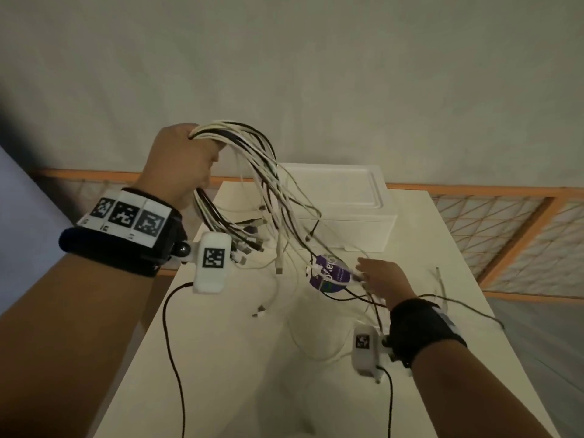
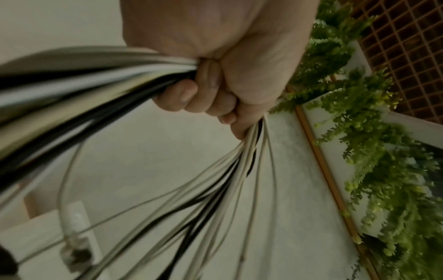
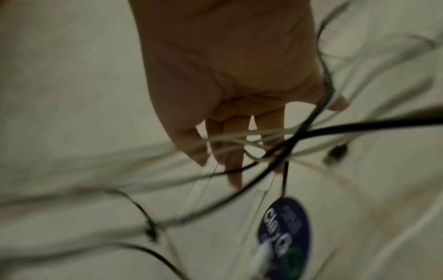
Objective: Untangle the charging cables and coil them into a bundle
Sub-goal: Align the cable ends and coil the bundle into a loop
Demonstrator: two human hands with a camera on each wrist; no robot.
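While left hand point(image 1: 181, 159) fists around black and white charging cables point(image 1: 252, 159) at upper left of frame, bundle lifted above white table point(image 1: 221, 358), loose ends drape down toward centre. Right hand point(image 1: 380, 279), lower right, fingers point(image 3: 233, 170) spread straight among slack strands beside round purple tag point(image 1: 330, 273). White box point(image 1: 341, 197) behind on table.
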